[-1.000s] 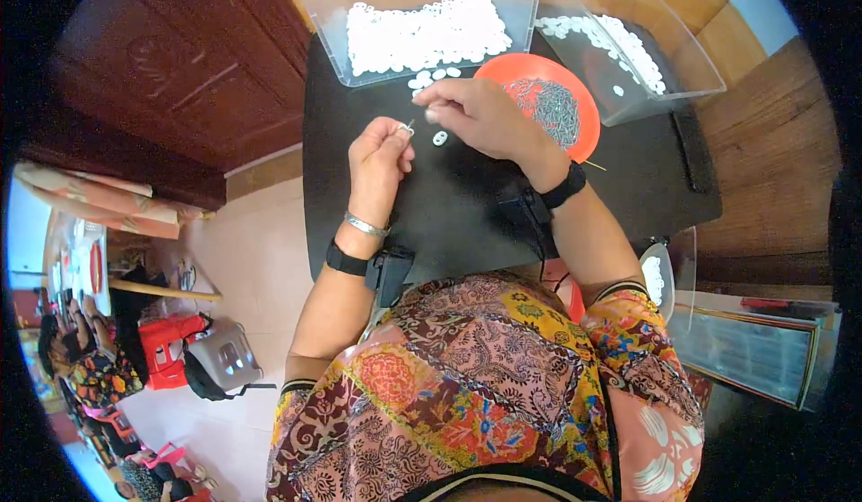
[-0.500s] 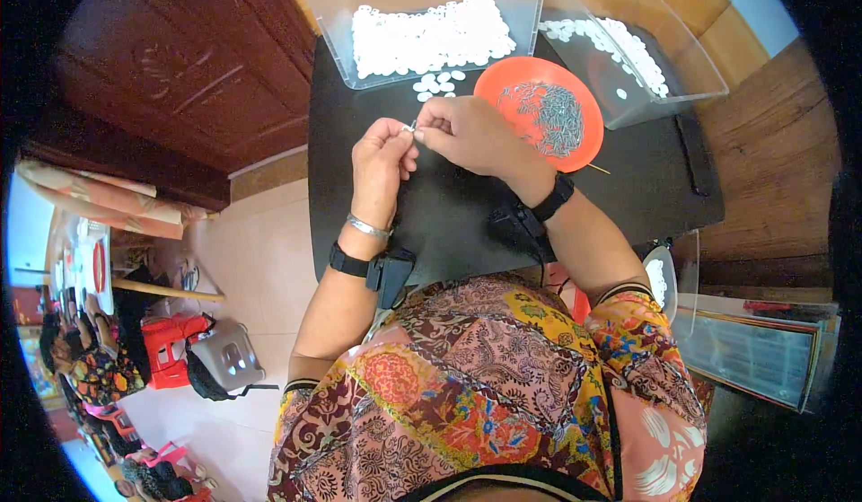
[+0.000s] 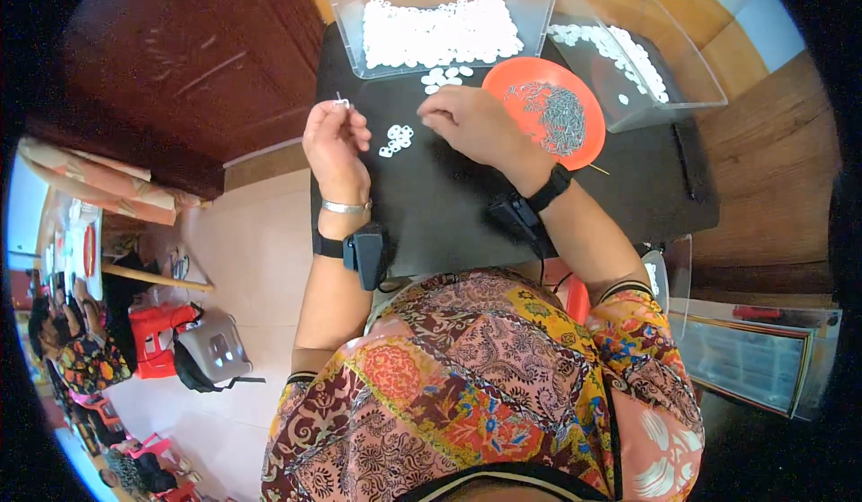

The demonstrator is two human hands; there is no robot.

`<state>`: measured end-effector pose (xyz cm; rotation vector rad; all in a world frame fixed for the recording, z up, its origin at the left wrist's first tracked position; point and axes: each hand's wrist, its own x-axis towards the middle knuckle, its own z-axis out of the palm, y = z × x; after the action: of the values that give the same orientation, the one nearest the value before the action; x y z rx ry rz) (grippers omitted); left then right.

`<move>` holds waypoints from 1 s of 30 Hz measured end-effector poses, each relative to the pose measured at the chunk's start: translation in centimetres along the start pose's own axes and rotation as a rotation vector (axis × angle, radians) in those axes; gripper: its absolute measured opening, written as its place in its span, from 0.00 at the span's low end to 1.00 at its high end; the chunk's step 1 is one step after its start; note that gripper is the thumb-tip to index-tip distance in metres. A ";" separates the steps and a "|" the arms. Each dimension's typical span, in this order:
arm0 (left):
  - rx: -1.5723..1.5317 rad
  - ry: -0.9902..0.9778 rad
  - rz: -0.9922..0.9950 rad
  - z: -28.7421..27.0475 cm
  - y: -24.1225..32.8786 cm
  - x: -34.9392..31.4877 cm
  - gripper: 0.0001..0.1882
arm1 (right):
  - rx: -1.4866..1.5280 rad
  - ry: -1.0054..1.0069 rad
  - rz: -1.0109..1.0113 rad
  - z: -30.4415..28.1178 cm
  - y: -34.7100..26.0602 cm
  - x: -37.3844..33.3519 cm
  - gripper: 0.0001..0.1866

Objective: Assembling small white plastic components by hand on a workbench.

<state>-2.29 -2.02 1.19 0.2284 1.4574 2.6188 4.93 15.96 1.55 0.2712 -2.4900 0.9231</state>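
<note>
My left hand is raised over the table's left side, its thumb and finger pinching a small white plastic piece with a thin nail sticking up from it. Between my hands a little group of white pieces with dark holes lies on the black tabletop. My right hand is closed with its fingertips together; whether anything is in them is hidden. Just beyond it are several loose white oval pieces. Beside its wrist stands an orange plate holding many small grey nails.
A clear bin full of white pieces stands at the back. Another clear bin with white pieces lies at the back right. Near the table's right edge is a dark strip. Other people sit far left.
My hands have come apart. The left has moved left with the white piece and nail; the right has shifted slightly. The group of holed pieces between them is now uncovered.
</note>
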 end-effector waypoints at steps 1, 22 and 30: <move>-0.005 0.006 0.001 -0.2 0.0 0.1 0.05 | -0.055 -0.071 0.008 0.1 -0.3 0.1 0.07; -0.072 0.068 0.028 -0.7 -0.3 0.4 0.05 | -0.379 -0.426 -0.108 4.2 -0.7 4.2 0.09; -0.012 0.021 -0.001 -0.2 -0.3 0.2 0.06 | -0.233 -0.295 -0.041 3.1 1.3 3.6 0.09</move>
<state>-2.51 -1.99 0.84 0.1987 1.4479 2.6361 0.24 14.79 0.57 0.4037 -2.8189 0.6029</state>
